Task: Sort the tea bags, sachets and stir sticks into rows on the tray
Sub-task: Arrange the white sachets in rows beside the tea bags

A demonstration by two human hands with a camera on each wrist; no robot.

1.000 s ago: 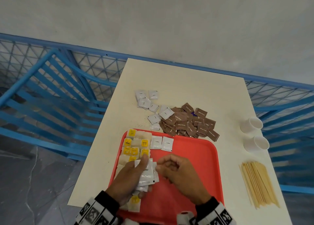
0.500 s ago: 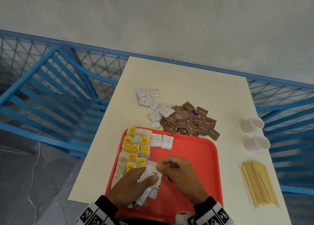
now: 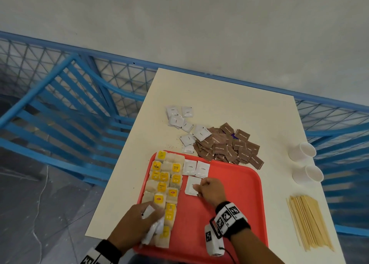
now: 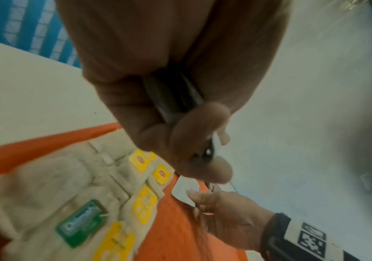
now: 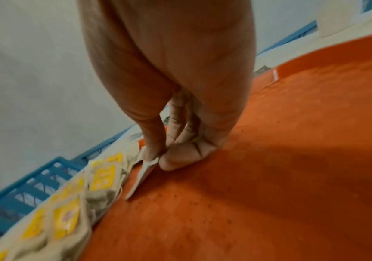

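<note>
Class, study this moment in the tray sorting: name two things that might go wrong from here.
1. The left hand holds a loose bunch of white sachets above the tea bags; one might slip and disturb those rows.
2. The right hand pinches a white sachet on the tray; it may land crooked beneath the two placed sachets.

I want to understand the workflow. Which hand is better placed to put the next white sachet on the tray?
Probably the right hand. It is pinching one white sachet low over bare tray, just below the two coffee sachets already placed. The left hand grips the spare white sachets over the tea bags, acting as supply.
</note>
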